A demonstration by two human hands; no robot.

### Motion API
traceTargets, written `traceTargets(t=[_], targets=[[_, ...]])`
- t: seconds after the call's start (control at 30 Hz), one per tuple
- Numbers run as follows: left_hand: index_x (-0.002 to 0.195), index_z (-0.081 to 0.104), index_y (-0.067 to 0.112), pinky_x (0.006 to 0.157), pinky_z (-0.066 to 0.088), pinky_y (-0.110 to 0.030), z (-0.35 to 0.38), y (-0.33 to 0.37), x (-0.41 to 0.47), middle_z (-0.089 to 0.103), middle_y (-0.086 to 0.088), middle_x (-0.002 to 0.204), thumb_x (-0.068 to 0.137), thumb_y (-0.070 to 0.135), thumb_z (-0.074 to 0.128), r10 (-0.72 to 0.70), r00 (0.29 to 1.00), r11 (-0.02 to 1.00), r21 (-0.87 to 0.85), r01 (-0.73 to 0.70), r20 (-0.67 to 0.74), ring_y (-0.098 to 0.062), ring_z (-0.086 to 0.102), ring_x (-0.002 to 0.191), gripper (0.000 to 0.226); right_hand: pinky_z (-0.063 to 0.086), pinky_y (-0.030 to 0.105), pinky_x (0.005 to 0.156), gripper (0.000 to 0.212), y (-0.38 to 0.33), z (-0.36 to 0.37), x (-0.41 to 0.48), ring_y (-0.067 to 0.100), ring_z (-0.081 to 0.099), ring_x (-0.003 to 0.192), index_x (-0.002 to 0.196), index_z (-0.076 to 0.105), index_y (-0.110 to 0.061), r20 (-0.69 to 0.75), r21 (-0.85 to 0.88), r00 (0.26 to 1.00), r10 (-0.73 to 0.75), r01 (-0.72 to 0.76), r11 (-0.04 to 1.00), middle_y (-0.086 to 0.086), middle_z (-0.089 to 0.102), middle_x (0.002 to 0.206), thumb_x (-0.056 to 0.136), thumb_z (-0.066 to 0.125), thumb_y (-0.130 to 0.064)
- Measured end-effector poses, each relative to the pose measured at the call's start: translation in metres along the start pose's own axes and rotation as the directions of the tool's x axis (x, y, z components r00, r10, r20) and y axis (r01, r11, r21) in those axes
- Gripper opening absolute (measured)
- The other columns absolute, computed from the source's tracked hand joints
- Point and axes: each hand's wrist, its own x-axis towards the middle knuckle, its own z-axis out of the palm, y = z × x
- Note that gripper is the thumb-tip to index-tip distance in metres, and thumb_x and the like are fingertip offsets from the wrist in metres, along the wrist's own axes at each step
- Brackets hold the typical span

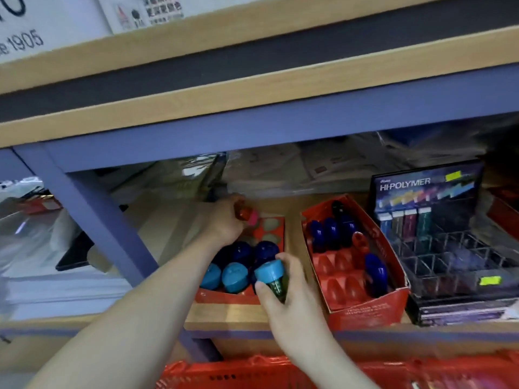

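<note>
While you scan from the far left: clear plastic-wrapped stock (28, 237) sits behind the blue shelf upright (92, 214). Your left hand (224, 224) is reached in to the back of the left red display box (224, 298), fingers curled round an orange sharpener with a pink cap (247, 214), held just above the box's empty cut-out slots. That box sits on the wooden shelf (224, 315), with dark blue sharpeners (266, 249) mid-box and light-blue-capped ones (234, 276) in the front row.

Your right hand (286, 300) is at the box's front right corner, thumb and fingers gripping a green sharpener with a light blue cap (270, 273). It is tilted, cap toward the left, just beside the front row. I can't tell if it touches the box.

Right of that is a second red display box (365, 311), mostly empty slots, a few dark blue sharpeners (331, 234) at the back and one red sharpener (361, 242). Just beside it stands the Hi-Polymer lead display (427, 183), with tubes along its back row. A red basket (252, 374) is at the bottom edge.
</note>
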Motion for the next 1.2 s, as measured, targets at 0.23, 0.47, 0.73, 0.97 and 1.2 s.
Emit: traceTargets(t=[0.23, 0.47, 0.73, 0.97, 1.2], targets=[[0.102, 0.049, 0.016, 0.063, 0.042, -0.029, 0.007, -0.006, 0.020, 0.063, -0.003, 0.090, 0.075, 0.022, 0.079, 0.037, 0.998, 0.972, 0.232, -0.049, 0.055, -0.022, 0.060, 0.083, 0.041, 0.048, 0.025, 0.088, 0.046, 0.008, -0.006, 0.008, 0.003, 0.058, 0.101, 0.132, 0.033, -0.038, -0.004, -0.075, 0.998, -0.060, 0.060, 0.995, -0.016, 0.060, 0.114, 0.093, 0.057, -0.044], [0.130, 0.050, 0.034, 0.088, 0.041, -0.022, -0.004, -0.005, 0.030, 0.056, 0.001, 0.125, 0.078, 0.020, 0.078, 0.058, 0.996, 0.994, 0.089, -0.065, 0.075, -0.018, 0.054, 0.112, 0.060, 0.040, 0.011, 0.069, 0.036, 0.010, -0.009, 0.008, -0.004, 0.056, 0.090, 0.116, 0.032, -0.044, -0.012, 0.052, 0.999, 0.035, -0.034, 0.998, -0.020, 0.057, 0.100, 0.092, 0.059, -0.043], [0.101, 0.055, 0.022, 0.071, 0.039, -0.022, 0.006, -0.004, 0.034, 0.059, 0.003, 0.104, 0.065, 0.013, 0.088, 0.034, 0.999, 0.999, 0.024, -0.034, 0.003, -0.015, 0.056, 0.093, 0.049, 0.039, 0.016, 0.070, 0.039, 0.020, -0.012, 0.008, 0.002, 0.056, 0.079, 0.125, 0.036, -0.040, -0.018, 0.048, 0.999, 0.031, -0.030, 0.998, -0.012, 0.062, 0.098, 0.092, 0.058, -0.041], [0.115, 0.042, 0.023, 0.078, 0.043, -0.031, 0.020, -0.024, 0.027, 0.057, 0.000, 0.109, 0.085, 0.040, 0.069, 0.075, 0.991, 0.933, 0.343, -0.109, 0.111, -0.022, 0.054, 0.101, 0.044, 0.043, 0.011, 0.069, 0.035, 0.021, -0.014, 0.008, -0.001, 0.057, 0.084, 0.114, 0.041, -0.040, -0.003, 0.061, 1.000, 0.022, -0.022, 0.998, -0.013, 0.059, 0.096, 0.089, 0.065, -0.035], [0.092, 0.066, 0.020, 0.080, 0.039, -0.022, 0.007, -0.018, 0.033, 0.064, 0.003, 0.101, 0.087, 0.024, 0.070, 0.041, 0.998, 0.976, 0.212, -0.049, 0.041, -0.014, 0.058, 0.098, 0.008, 0.040, 0.013, 0.091, 0.039, 0.023, -0.014, 0.008, -0.003, 0.050, 0.106, 0.123, 0.042, -0.035, -0.017, -0.024, 1.000, -0.025, 0.024, 0.999, -0.016, 0.052, 0.115, 0.090, 0.064, -0.036]])
